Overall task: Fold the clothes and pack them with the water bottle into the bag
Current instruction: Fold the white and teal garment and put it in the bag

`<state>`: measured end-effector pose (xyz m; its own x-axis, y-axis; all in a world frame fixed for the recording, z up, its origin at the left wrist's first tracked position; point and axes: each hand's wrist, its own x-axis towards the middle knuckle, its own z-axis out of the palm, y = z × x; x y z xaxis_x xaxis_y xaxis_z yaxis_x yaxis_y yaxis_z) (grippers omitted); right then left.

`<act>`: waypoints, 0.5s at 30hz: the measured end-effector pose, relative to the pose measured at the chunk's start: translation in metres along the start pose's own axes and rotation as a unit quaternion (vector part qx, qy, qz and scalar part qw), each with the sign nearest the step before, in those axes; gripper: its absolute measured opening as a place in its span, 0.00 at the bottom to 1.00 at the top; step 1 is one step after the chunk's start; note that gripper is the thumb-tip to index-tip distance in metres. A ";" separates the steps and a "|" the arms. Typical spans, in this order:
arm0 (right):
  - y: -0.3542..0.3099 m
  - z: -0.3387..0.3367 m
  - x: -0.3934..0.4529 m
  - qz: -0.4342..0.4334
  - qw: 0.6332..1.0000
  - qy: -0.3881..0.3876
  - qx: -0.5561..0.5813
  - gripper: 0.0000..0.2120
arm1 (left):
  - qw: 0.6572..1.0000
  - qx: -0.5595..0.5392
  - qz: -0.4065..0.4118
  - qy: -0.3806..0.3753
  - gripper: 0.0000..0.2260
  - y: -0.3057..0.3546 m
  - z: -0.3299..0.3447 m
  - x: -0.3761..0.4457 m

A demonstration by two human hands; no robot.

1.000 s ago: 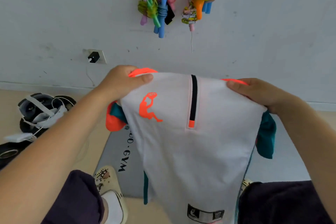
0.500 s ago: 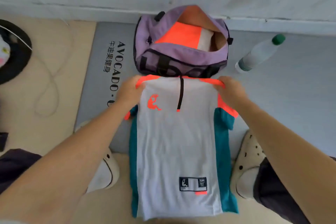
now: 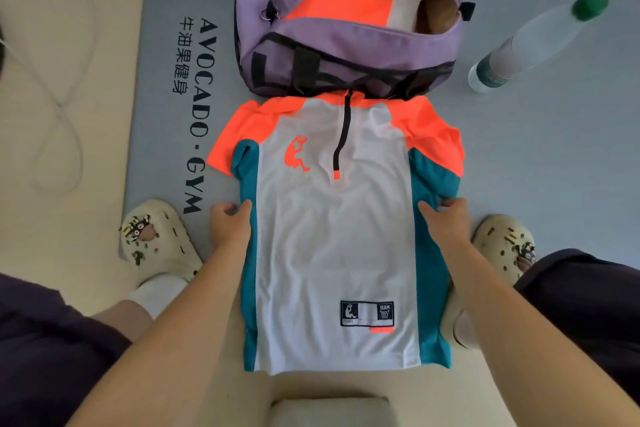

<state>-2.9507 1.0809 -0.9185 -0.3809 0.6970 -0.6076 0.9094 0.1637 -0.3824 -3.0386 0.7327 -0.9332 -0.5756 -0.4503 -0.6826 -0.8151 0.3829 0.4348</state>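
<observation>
The white, teal and orange short-sleeved jersey (image 3: pixel 334 236) lies flat and unfolded on the grey gym mat (image 3: pixel 554 166), collar touching the open purple duffel bag (image 3: pixel 346 48), which already holds folded orange cloth. Left hand (image 3: pixel 230 224) and right hand (image 3: pixel 445 220) each pinch a teal side edge. The green-capped clear plastic water bottle (image 3: pixel 533 42) lies unpacked near the mat's far right edge.

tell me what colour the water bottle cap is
Green; the water bottle cap shows in the head view.

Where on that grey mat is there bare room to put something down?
Bare mat lies right of the shirt, below the water bottle. Crowded: the purple bag touches the shirt's collar, and the left strip by the lettering is narrow.
</observation>
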 end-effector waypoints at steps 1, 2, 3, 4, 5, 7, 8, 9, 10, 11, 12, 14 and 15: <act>0.000 0.002 0.002 0.006 1.000 -0.003 0.005 0.15 | 0.999 -0.044 -0.030 -0.010 0.18 0.003 0.000 0.002; 0.000 0.002 0.003 -0.001 1.000 -0.006 0.000 0.18 | 0.994 -0.080 -0.064 -0.025 0.17 0.006 0.000 0.004; -0.001 0.003 0.004 -0.013 1.000 -0.011 -0.012 0.22 | 0.990 -0.100 -0.090 -0.038 0.17 0.011 -0.001 0.005; -0.003 0.004 0.005 -0.017 1.000 -0.009 -0.012 0.25 | 0.987 -0.111 -0.103 -0.048 0.17 0.013 -0.001 0.007; -0.005 0.004 0.006 -0.020 1.000 -0.004 0.000 0.26 | 0.986 -0.121 -0.103 -0.054 0.16 0.016 -0.001 0.009; -0.008 0.003 0.012 -0.009 0.999 -0.005 0.043 0.27 | 0.986 -0.139 -0.070 -0.063 0.10 0.021 -0.002 0.014; -0.011 0.002 0.015 0.015 0.997 -0.011 0.079 0.27 | 0.986 -0.143 -0.051 -0.071 0.07 0.024 -0.003 0.017; -0.014 -0.001 0.016 0.042 0.991 -0.019 0.129 0.25 | 0.984 -0.152 -0.041 -0.081 0.05 0.027 -0.004 0.017; -0.017 -0.004 0.018 0.082 0.977 -0.034 0.194 0.22 | 0.979 -0.175 -0.045 -0.099 0.05 0.030 -0.006 0.018; -0.019 -0.006 0.020 0.126 0.956 -0.054 0.259 0.16 | 0.967 -0.210 -0.064 -0.130 0.07 0.032 -0.008 0.017; -0.019 -0.007 0.022 0.163 0.935 -0.075 0.306 0.13 | 0.950 -0.247 -0.090 -0.166 0.09 0.034 -0.009 0.017; -0.021 -0.009 0.023 0.184 0.914 -0.147 0.330 0.14 | 0.928 -0.266 -0.137 -0.223 0.12 0.034 -0.010 0.014; -0.021 -0.010 0.022 0.172 0.913 -0.189 0.318 0.12 | 0.922 -0.257 -0.151 -0.247 0.12 0.033 -0.010 0.013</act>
<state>-2.9769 1.0999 -0.9169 -0.2308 0.3212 -0.9184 0.7512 -0.5411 -0.3780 -3.0735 0.7316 -0.9216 -0.3197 -0.0033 -0.9475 -0.9302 -0.1893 0.3145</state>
